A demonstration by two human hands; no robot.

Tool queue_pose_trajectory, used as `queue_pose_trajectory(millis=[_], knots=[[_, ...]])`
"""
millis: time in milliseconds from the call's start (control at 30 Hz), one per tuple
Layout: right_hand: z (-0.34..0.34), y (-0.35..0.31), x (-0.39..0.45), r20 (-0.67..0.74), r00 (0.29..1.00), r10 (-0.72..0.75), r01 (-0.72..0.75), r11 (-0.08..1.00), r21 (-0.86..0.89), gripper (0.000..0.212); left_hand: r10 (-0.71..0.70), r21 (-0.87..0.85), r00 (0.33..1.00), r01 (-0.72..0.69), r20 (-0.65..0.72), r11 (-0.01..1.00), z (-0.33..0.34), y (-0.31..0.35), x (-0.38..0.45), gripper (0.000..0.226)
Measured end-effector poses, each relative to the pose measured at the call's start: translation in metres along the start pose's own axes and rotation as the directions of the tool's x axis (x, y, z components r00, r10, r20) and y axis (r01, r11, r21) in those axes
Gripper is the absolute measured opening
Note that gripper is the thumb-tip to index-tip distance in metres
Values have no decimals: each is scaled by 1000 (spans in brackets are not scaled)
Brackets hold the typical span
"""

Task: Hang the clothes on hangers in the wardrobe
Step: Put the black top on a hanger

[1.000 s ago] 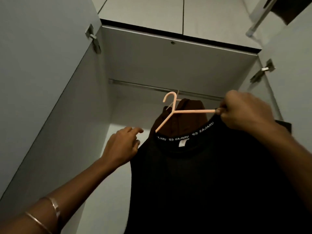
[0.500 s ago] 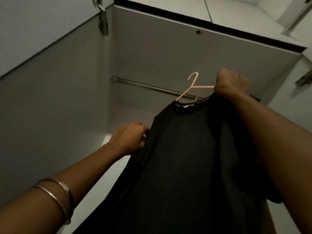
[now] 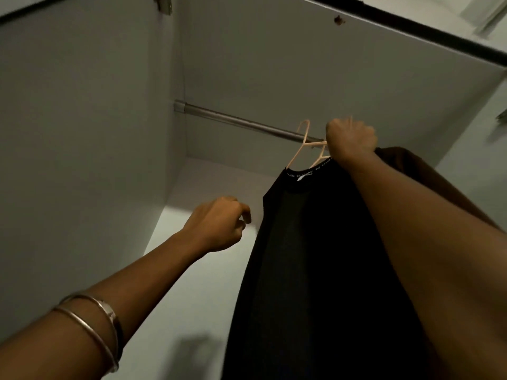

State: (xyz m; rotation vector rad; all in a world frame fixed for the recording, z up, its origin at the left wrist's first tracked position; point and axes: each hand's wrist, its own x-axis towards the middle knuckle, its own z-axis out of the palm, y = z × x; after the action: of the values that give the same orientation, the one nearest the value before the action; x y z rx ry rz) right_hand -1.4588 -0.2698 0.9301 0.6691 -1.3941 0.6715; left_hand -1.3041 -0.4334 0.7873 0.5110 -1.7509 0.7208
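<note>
Your right hand: grip closed around the arm of the pink hanger, whose hook sits at the metal rail inside the wardrobe. Black shirt: hangs from that hanger. Your left hand: fingers loosely curled, holding nothing, just beside the shirt's edge. Brown garment: behind your right forearm.

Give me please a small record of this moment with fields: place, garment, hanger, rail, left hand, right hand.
place: inside an open white wardrobe
garment: black shirt on the hanger
hanger: pink hanger, hook at the rail; seated or not, cannot tell
rail: metal rail, horizontal
left hand: left hand loosely curled, holding nothing, beside the shirt
right hand: right hand grips the hanger's shoulder
</note>
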Motion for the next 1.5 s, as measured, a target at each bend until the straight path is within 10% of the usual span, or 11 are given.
queue_pose_trajectory(millis=[733,900,1300,1500], knots=[[-18,10,-16,59,991,-122,108,975,196,4,1,-156,1000,1,17,988,-25,40,-22,17],[-31,40,-37,101,993,-54,20,949,314,48,15,-202,1000,-14,4,979,-29,73,-23,16],[-110,147,-218,133,981,139,-191,622,759,30,-120,-466,987,157,108,871,-33,213,-112,19],[-175,204,-348,434,811,393,-567,341,750,22,-206,-714,936,352,286,606,-42,310,-195,15]])
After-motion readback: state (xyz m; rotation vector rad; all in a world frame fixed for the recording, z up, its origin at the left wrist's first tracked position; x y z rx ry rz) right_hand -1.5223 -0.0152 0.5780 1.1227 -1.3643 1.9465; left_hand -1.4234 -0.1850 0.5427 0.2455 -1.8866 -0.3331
